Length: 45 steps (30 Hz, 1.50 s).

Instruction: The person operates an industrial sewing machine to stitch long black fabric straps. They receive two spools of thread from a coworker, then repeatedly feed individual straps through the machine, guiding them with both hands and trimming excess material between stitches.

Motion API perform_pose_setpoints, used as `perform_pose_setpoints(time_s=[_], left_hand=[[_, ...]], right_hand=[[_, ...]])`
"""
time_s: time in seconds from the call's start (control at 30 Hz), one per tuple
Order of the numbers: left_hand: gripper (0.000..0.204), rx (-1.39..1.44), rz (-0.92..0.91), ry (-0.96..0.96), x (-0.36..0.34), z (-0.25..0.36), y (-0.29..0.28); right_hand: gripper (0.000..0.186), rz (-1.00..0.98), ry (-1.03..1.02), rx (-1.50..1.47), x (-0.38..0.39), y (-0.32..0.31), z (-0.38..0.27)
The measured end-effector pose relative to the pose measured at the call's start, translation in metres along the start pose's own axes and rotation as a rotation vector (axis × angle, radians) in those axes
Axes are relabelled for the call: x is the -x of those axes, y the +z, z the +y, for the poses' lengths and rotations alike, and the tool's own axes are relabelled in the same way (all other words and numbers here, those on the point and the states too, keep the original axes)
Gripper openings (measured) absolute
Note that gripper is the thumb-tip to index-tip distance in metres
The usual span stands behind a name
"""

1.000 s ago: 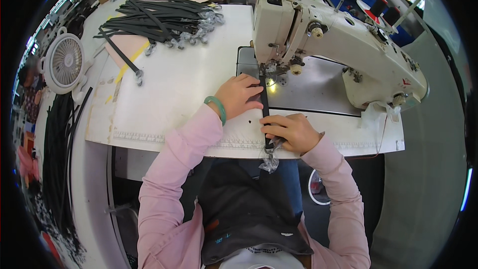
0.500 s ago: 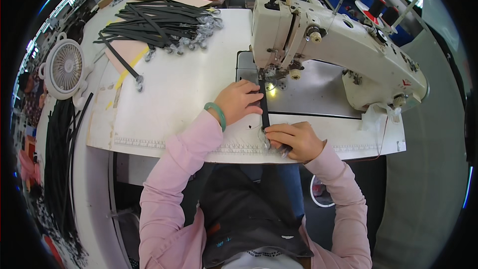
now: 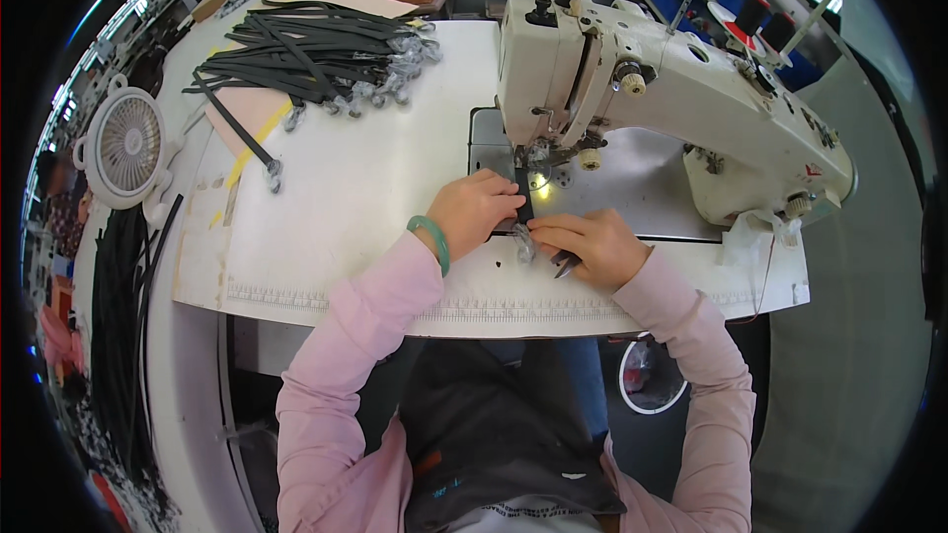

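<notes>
The white sewing machine [image 3: 632,79] stands on the table, a black strap [image 3: 524,202] running under its presser foot. My left hand [image 3: 474,209] has its bent fingers closed on the strap just in front of the needle area. My right hand [image 3: 592,247] is closed, pinching the strap's near end beside a plastic-wrapped fitting [image 3: 523,247], with small metal snips [image 3: 565,268] held under its fingers. The metal bed plate [image 3: 637,188] is lit near the needle.
A pile of black straps [image 3: 296,54] with wrapped ends lies on pink board at the back left. A white fan [image 3: 123,148] stands left, above long hanging strips [image 3: 118,336]. Thread cones [image 3: 752,20] stand behind the machine; a white-rimmed bin [image 3: 652,385] is below the table.
The strap has moved away from me toward the needle, drawing its wrapped end onto the table. My right hand moved forward with it; my left hand's fingers have drawn closer together.
</notes>
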<state>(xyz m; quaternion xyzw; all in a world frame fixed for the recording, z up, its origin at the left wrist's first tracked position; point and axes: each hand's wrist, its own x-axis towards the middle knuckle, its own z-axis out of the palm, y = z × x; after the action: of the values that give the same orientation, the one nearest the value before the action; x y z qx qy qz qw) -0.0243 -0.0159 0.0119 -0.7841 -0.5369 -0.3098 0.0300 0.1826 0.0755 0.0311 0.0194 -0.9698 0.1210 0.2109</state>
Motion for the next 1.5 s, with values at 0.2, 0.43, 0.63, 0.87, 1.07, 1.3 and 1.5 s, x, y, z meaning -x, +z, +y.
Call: perform_pose_setpoints(time_s=[0.2,0.43,0.63,0.87,1.07,1.3,1.5], left_hand=[[0.030,-0.042,0.014,0.002,0.001,-0.001,0.000],[0.025,-0.177,0.010,-0.083,-0.007,0.003,0.004],[0.021,-0.208,0.033,-0.294,-0.017,0.031,0.013],[0.013,-0.286,0.160,-0.193,-0.010,0.017,0.030],[0.010,-0.223,0.144,-0.197,-0.011,0.015,0.029],[0.018,-0.209,0.084,-0.191,-0.017,0.012,0.025],[0.019,-0.218,0.047,-0.238,-0.010,0.013,0.017]], right_hand=[[0.037,0.023,0.024,-0.009,-0.008,0.005,0.015],[0.028,0.103,0.161,0.051,-0.008,0.002,0.008],[0.018,0.638,0.278,0.261,0.050,-0.054,0.003],[0.037,1.358,0.909,0.808,0.209,-0.260,0.163],[0.044,0.725,1.283,0.614,0.324,-0.338,0.247],[0.042,1.476,0.998,0.030,0.323,-0.227,0.213],[0.045,1.410,1.128,0.178,0.286,-0.240,0.206]])
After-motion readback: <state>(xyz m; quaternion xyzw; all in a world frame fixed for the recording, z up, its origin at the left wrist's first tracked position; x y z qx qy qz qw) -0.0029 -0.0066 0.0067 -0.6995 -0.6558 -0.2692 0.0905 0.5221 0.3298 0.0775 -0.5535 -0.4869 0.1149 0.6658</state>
